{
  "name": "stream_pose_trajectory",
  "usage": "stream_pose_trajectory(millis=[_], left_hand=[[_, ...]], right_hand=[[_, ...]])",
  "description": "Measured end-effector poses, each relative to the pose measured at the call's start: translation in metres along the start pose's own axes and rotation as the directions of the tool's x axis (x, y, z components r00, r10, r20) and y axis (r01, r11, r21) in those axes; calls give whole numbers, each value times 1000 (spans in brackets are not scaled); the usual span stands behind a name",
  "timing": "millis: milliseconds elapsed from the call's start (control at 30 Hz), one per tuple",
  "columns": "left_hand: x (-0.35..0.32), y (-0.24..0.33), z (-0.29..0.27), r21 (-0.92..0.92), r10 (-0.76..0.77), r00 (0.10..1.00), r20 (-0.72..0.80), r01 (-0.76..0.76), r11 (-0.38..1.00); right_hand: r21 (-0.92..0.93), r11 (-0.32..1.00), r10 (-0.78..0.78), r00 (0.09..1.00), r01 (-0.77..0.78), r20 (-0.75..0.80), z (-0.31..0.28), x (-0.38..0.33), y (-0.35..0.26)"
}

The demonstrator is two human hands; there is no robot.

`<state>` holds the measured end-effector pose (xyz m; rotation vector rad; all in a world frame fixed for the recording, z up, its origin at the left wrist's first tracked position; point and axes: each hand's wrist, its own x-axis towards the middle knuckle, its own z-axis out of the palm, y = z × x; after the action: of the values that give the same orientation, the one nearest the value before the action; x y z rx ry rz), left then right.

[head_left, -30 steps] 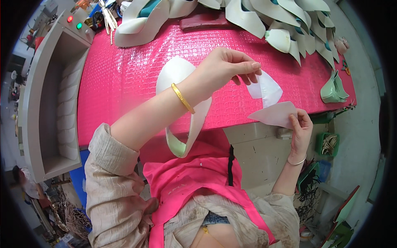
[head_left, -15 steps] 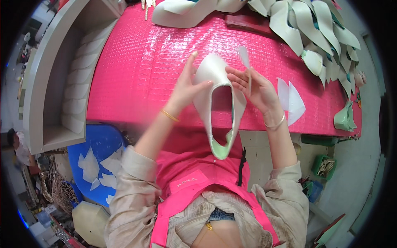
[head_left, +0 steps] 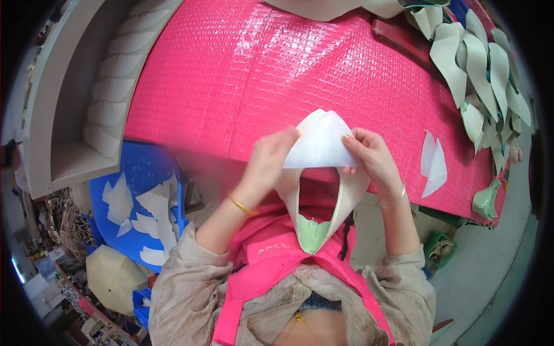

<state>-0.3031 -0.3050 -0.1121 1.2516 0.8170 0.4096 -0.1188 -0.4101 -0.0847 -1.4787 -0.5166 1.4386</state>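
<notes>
Both hands now close on the cream shoe upper (head_left: 323,196), held above the pink table's (head_left: 231,75) near edge: left hand (head_left: 268,164) and right hand (head_left: 372,155) pinch a white lining piece (head_left: 317,144), newly brought over its toe.

There is one view only, from a wide fisheye camera worn on the person's head, looking steeply down past the chest. It sits close above the grip: the left hand (head_left: 266,164) and right hand (head_left: 374,158) meet near the picture's centre on a white shoe piece (head_left: 320,144). Beyond the grip the pink table (head_left: 242,75) fills the upper half, its edges bending toward the rim. Below the grip the person's own forearms and apron enter from the lower edge. The corners are black.
</notes>
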Motion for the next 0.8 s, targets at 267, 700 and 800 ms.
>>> stream_pose_trajectory(millis=[267, 700, 800], left_hand=[[15, 1, -7, 362, 4, 996, -85, 28, 932], [14, 9, 0, 434, 93, 990, -108, -37, 900], [7, 19, 12, 871, 353, 932, -81, -106, 480]], right_hand=[[-308, 944, 53, 978, -116, -203, 8, 19, 1], [-307, 944, 20, 952, -118, -304, 15, 19, 2], [-430, 897, -44, 945, -107, -325, 12, 24, 9]])
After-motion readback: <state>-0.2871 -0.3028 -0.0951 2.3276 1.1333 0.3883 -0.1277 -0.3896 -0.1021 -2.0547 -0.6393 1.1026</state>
